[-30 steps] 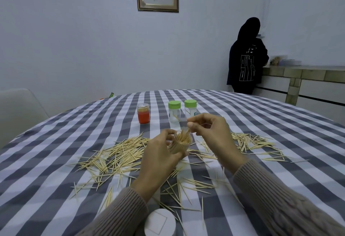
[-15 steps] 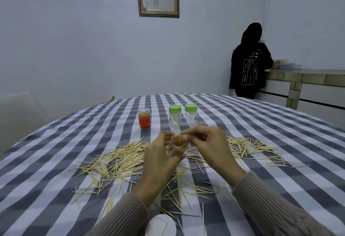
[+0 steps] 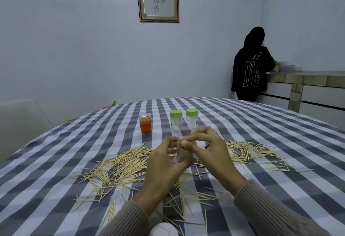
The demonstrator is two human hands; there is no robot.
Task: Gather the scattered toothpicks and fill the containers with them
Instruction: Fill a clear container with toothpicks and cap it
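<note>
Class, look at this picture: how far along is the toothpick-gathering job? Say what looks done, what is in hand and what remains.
Done: the orange container appears filled. In hand: the left hand grips a clear container while the right hand works at its mouth. Left: many scattered toothpicks lie on the checked tablecloth, and the two green-lidded containers look almost empty. The job seems well short of finished.

Dim, cool, bluish light is filling the room evenly, its source lying out of view, and nothing is casting a hard shadow or glare. The wide lens is bending the table [image 3: 280, 133] edge into a curve and stretching the sleeves near the bottom. The hands are showing slight motion blur, and the counter [image 3: 306, 79] at the far right is looking smeared.
</note>
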